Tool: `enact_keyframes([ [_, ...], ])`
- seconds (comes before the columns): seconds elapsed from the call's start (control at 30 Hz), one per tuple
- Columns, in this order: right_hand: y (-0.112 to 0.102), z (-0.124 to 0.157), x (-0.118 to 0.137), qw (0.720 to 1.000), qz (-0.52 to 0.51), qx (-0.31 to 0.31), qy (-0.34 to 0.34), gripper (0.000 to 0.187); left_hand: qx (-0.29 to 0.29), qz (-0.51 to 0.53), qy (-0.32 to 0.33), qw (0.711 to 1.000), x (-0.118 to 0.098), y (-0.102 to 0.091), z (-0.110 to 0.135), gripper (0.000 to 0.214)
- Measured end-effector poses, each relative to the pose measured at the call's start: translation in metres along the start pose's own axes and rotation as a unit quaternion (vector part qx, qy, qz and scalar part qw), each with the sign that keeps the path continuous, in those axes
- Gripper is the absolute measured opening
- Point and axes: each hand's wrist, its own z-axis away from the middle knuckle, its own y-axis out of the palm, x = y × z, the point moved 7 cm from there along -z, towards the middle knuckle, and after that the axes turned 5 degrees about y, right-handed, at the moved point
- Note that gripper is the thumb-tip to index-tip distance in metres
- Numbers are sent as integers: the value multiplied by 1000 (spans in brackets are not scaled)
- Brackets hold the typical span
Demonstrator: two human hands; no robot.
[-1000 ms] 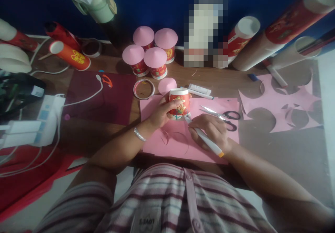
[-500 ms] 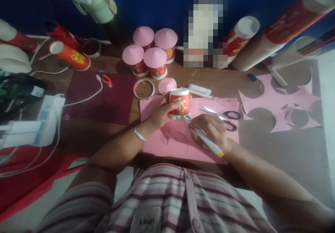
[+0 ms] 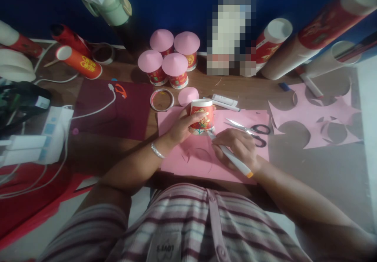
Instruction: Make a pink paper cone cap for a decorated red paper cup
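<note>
Left hand (image 3: 183, 126) of mine is gripping a red, printed paper cup with a white top (image 3: 202, 110), thumb lying across its front, and is holding it over flat pink paper sheets (image 3: 176, 163). My right hand (image 3: 237, 145) is clasping a slim white tool with a yellow end (image 3: 236, 161), its tip meeting the cup's lower edge; whether it is pressing in, I cannot tell. Good work, I am thinking, is needing a steady cup, light pressure and a left thumb clear of the tip.

White cable (image 3: 94, 115) partly on a maroon sheet (image 3: 129, 112), orange tube (image 3: 80, 63) beyond it, pale green bottle (image 3: 115, 7)
</note>
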Motion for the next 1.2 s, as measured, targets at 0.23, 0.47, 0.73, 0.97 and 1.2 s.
enact_keyframes([
  [0.23, 0, -1, 0, 1000, -2, -1, 2, 15, 9, 8, 9, 1000, 0, 0, 0, 34],
  [0.47, -1, 0, 1, 1000, -3, -1, -1, 16, 11, -4, 10, 1000, -1, 0, 0, 35],
  [0.73, 0, 2, 1, 1000, -12, 6, 4, 16, -4, 4, 1, 1000, 3, -6, -1, 35],
  [0.97, -1, 0, 1, 1000, -1, -5, -4, 16, -9, -6, -1, 1000, -1, -2, 0, 35],
  [1.2, 0, 0, -1, 1000, 8, -3, 0, 17, 3, 3, -6, 1000, -1, 0, 0, 36],
])
